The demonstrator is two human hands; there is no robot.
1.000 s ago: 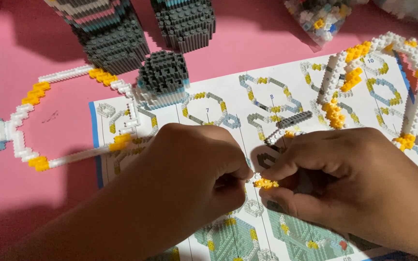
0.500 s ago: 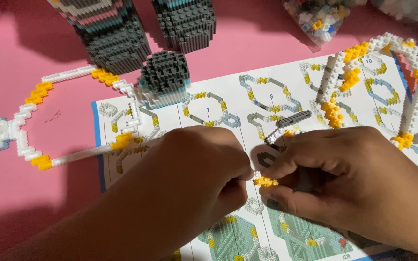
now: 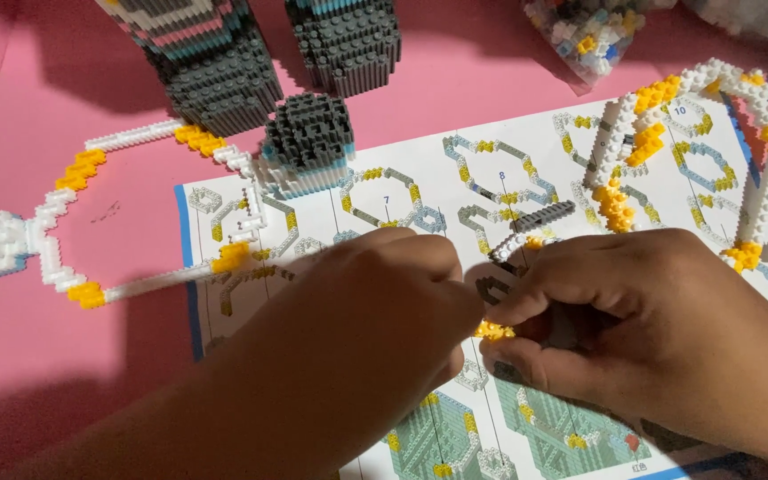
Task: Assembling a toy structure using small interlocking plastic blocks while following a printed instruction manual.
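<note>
Nothing moved: two hands, left hand [image 3: 375,329], right hand [image 3: 642,329], pinch one yellow brick piece [image 3: 494,331].

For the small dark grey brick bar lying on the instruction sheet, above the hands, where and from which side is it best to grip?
Probably pinch the dark grey bar across its narrow width near the middle, coming from above. It lies flat and slanted on the instruction sheet, long and thin, so its ends offer little hold. The right hand is nearest, though both hands meet at a small yellow piece.
</note>
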